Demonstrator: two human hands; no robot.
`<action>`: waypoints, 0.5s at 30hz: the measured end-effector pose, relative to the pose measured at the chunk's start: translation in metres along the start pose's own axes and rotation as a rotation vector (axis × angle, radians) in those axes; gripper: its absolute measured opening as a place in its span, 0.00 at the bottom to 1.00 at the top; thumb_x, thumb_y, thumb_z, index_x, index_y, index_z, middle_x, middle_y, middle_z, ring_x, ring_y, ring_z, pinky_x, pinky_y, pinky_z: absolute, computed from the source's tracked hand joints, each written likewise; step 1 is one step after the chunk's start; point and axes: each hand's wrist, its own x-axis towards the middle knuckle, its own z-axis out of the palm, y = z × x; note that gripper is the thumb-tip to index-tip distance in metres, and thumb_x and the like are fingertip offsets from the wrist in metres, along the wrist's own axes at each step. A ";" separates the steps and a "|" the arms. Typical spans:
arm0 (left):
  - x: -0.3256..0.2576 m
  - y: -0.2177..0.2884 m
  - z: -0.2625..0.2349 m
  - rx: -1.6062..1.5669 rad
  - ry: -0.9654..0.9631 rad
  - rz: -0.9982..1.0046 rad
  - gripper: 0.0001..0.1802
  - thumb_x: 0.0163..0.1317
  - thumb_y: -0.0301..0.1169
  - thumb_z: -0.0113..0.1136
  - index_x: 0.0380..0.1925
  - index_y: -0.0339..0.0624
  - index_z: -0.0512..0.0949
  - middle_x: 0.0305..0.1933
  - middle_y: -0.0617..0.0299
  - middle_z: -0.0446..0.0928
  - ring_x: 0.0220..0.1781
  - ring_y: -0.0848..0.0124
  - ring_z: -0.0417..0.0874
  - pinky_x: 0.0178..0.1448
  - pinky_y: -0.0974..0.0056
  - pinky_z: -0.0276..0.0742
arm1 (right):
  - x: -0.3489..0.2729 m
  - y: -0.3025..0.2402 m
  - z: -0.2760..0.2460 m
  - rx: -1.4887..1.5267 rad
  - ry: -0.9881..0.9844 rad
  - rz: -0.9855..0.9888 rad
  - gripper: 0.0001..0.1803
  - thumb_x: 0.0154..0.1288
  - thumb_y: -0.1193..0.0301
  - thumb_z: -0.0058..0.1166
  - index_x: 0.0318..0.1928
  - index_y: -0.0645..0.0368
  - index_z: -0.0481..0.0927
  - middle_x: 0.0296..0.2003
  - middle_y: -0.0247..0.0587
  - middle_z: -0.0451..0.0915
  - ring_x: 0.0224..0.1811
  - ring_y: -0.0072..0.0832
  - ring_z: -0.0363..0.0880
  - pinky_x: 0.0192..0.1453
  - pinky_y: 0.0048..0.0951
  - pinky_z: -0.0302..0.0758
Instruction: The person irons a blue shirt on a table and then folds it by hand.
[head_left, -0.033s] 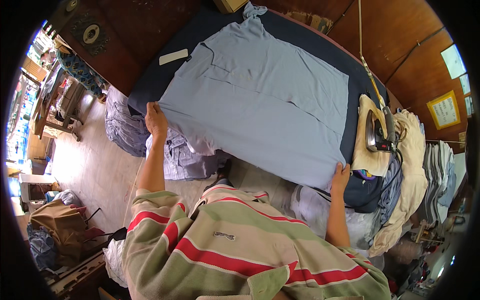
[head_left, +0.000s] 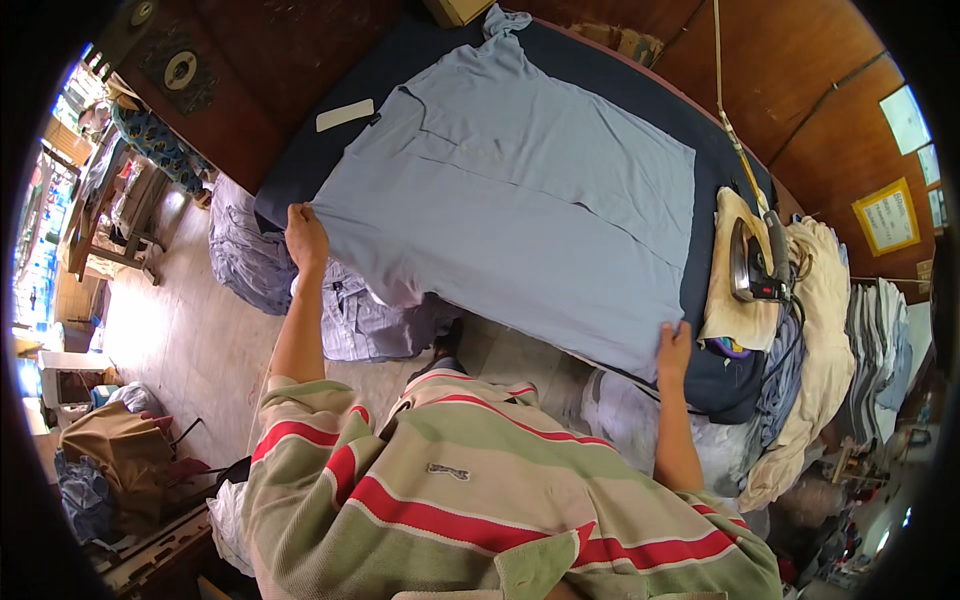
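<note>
A light blue shirt (head_left: 520, 240) lies spread over a dark padded ironing table (head_left: 290, 170). Its near edge hangs over the front of the table, with some creases toward the left. My left hand (head_left: 306, 238) is closed on the shirt's left end, fingers pinching the fabric. At the near right corner my right hand (head_left: 674, 350) grips the hem, thumb uppermost. To the right of the shirt an iron (head_left: 752, 265) rests on a folded cream cloth (head_left: 720, 312), its handle toward the wall side.
A white strip (head_left: 345, 115) lies at the table's far left. A cord (head_left: 735, 145) runs down to the iron. Bundled striped clothes (head_left: 245, 250) sit below the left edge; cream garments (head_left: 820, 330) hang at right. A cardboard box (head_left: 458, 10) stands at the back.
My right hand has shifted slightly left and up with the hem. My left hand has moved a little to the left. The iron stays put.
</note>
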 end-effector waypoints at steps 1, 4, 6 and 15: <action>0.010 -0.011 -0.004 0.017 -0.057 -0.028 0.17 0.65 0.42 0.46 0.37 0.38 0.74 0.36 0.41 0.78 0.42 0.44 0.78 0.44 0.49 0.71 | -0.009 -0.009 0.009 -0.102 -0.061 -0.013 0.24 0.62 0.58 0.52 0.41 0.72 0.72 0.28 0.53 0.76 0.31 0.38 0.75 0.38 0.35 0.71; 0.015 -0.029 -0.002 0.149 -0.164 -0.026 0.18 0.63 0.44 0.49 0.37 0.37 0.74 0.36 0.42 0.79 0.43 0.45 0.78 0.44 0.50 0.71 | -0.007 -0.005 0.012 -0.302 -0.212 0.028 0.26 0.59 0.58 0.56 0.42 0.74 0.72 0.33 0.58 0.78 0.36 0.38 0.78 0.41 0.35 0.72; -0.003 -0.028 0.002 0.096 -0.203 -0.031 0.20 0.61 0.46 0.51 0.37 0.37 0.74 0.35 0.44 0.78 0.40 0.49 0.79 0.43 0.53 0.71 | -0.015 -0.022 0.008 -0.351 -0.284 -0.021 0.25 0.57 0.60 0.58 0.40 0.75 0.73 0.31 0.57 0.77 0.34 0.38 0.78 0.40 0.36 0.73; -0.059 -0.082 0.011 -0.485 -0.654 -0.319 0.20 0.60 0.44 0.53 0.42 0.38 0.75 0.32 0.65 0.71 0.34 0.69 0.72 0.41 0.65 0.68 | -0.026 -0.018 0.009 0.672 -0.356 0.532 0.15 0.57 0.67 0.57 0.43 0.60 0.75 0.33 0.35 0.78 0.29 0.29 0.76 0.30 0.32 0.73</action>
